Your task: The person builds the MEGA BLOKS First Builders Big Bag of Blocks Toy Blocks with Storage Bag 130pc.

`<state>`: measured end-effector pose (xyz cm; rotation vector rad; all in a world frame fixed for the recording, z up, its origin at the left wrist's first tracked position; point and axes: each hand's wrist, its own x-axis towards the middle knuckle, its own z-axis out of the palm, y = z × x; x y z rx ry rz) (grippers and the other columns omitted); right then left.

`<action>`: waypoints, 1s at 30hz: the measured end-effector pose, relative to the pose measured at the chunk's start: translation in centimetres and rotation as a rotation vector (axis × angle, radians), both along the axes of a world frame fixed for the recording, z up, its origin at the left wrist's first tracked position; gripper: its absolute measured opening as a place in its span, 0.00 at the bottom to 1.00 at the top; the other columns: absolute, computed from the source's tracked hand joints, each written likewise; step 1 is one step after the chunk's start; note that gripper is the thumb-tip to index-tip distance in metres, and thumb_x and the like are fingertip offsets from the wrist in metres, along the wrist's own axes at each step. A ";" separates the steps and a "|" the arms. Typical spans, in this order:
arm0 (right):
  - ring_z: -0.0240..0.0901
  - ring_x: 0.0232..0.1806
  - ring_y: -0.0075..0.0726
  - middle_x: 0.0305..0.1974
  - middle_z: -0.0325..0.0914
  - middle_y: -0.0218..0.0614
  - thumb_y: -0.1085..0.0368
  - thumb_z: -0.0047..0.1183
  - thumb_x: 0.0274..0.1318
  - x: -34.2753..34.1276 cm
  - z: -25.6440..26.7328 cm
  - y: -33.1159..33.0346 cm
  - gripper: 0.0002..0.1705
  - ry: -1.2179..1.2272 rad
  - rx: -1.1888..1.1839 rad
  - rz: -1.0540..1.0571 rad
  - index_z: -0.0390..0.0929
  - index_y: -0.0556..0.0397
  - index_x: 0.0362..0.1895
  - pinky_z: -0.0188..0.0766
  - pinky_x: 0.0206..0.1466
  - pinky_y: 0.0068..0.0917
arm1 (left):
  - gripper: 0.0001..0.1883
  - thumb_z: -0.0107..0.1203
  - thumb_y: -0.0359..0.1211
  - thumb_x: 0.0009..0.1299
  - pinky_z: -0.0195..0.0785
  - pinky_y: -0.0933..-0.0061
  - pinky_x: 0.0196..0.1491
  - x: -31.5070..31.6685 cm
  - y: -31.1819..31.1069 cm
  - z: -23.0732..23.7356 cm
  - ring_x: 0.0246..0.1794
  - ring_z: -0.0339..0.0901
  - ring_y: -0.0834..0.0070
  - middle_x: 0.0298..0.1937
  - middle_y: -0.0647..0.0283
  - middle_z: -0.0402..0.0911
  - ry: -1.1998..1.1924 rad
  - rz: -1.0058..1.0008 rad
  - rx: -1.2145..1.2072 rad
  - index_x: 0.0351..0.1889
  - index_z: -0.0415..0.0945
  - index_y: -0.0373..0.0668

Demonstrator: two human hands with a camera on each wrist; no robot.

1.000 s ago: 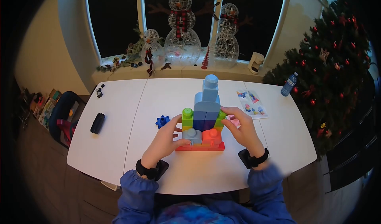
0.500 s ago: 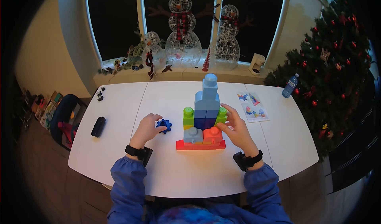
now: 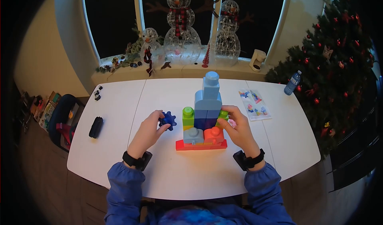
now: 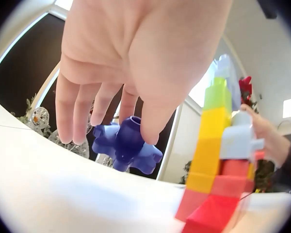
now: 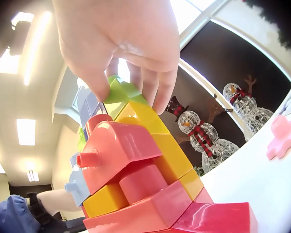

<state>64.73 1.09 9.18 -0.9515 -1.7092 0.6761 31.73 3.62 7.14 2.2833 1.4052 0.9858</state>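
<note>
A tower of toy building blocks stands on a red base (image 3: 201, 147), with light blue blocks (image 3: 208, 101) at its top. Low in front sit a grey-blue block (image 3: 193, 135) and a coral-red block (image 3: 214, 135), each with a small spout-like peg. My left hand (image 3: 146, 132) pinches a dark blue gear-shaped block (image 3: 169, 121) left of the tower; the left wrist view shows this gear-shaped block (image 4: 128, 145) raised off the table. My right hand (image 3: 240, 130) grips the green block (image 5: 123, 92) on top of the tower's right yellow column, thumb in front, fingers behind.
A pink gear-shaped block (image 5: 285, 136) lies right of the tower, partly behind the right hand in the head view. Farther right are a picture sheet (image 3: 255, 105) and a water bottle (image 3: 293, 82). A black case (image 3: 96, 127) and small dark items (image 3: 97, 92) lie left.
My left hand has left the tower's left side, moved left and picked up the dark blue gear-shaped block, which is now tipped. The right hand stays at the green block.
</note>
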 end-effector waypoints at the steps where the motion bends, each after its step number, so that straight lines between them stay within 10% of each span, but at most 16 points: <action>1: 0.82 0.57 0.38 0.56 0.83 0.38 0.67 0.63 0.67 0.0 0.0 0.0 0.21 0.001 0.012 -0.001 0.77 0.53 0.62 0.77 0.62 0.36 | 0.19 0.68 0.33 0.71 0.79 0.58 0.49 0.1 -1.3 0.6 0.48 0.84 0.51 0.48 0.48 0.82 -0.071 -0.024 -0.049 0.51 0.70 0.35; 6: 0.82 0.57 0.37 0.56 0.84 0.38 0.68 0.63 0.67 -0.2 -0.3 0.1 0.20 0.026 0.025 -0.001 0.77 0.54 0.61 0.77 0.62 0.37 | 0.32 0.80 0.29 0.58 0.81 0.67 0.50 1.9 -6.7 1.7 0.48 0.83 0.67 0.52 0.59 0.82 -0.332 -0.087 -0.045 0.57 0.72 0.39; 22: 0.82 0.57 0.37 0.57 0.83 0.37 0.69 0.63 0.67 -0.1 -0.6 0.1 0.20 0.052 0.039 0.015 0.77 0.53 0.61 0.76 0.63 0.36 | 0.26 0.76 0.24 0.59 0.79 0.68 0.47 6.3 -8.0 1.4 0.47 0.83 0.68 0.51 0.58 0.85 -0.284 -0.253 -0.081 0.57 0.82 0.42; 30: 0.81 0.58 0.37 0.57 0.82 0.37 0.68 0.63 0.67 0.3 -0.8 0.2 0.20 0.024 0.064 0.017 0.77 0.52 0.61 0.76 0.62 0.36 | 0.54 0.82 0.32 0.51 0.76 0.60 0.55 5.5 -7.0 -0.6 0.60 0.77 0.64 0.68 0.56 0.74 -0.249 -0.108 -0.102 0.76 0.61 0.47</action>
